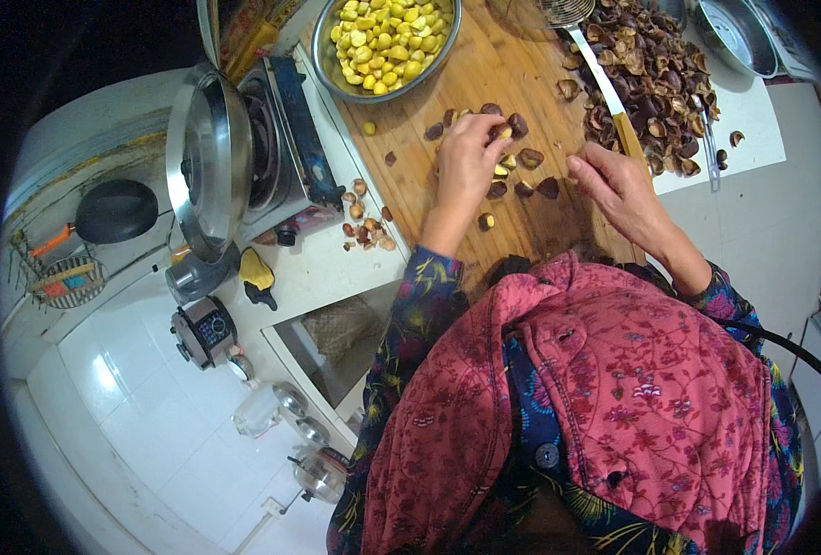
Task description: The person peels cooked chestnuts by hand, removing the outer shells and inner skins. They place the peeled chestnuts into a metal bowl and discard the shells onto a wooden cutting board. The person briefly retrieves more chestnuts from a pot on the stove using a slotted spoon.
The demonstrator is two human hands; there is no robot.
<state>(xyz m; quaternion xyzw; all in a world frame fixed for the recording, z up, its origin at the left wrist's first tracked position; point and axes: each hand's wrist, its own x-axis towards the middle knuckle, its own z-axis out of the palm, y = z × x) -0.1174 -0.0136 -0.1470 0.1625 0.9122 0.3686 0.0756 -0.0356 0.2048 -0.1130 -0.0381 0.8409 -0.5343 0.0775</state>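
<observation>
My left hand [467, 161] is over the wooden board, its thumb and fingers closed on a chestnut [505, 132] that shows yellow flesh and some brown shell. Around it lie several brown chestnuts and shell pieces, among them a chestnut [530, 159] and a dark shell piece [548, 187]. Yellow peeled pieces [500, 171] show just below my left fingers. To the right, my right hand [615, 182] has its fingers curled in, near the wooden handle [627, 135] of a skimmer; whether it holds anything is hidden. A metal bowl [327, 75] of peeled yellow chestnuts stands at the board's far left.
A heap of brown chestnut shells [650, 90] spreads at the right, with a small peeling tool [711, 149] beside it. Left of the board [410, 201] are a gas stove [292, 173], a leaning metal lid [209, 163] and small onion-like bulbs [356, 209]. A metal basin [736, 38] stands far right.
</observation>
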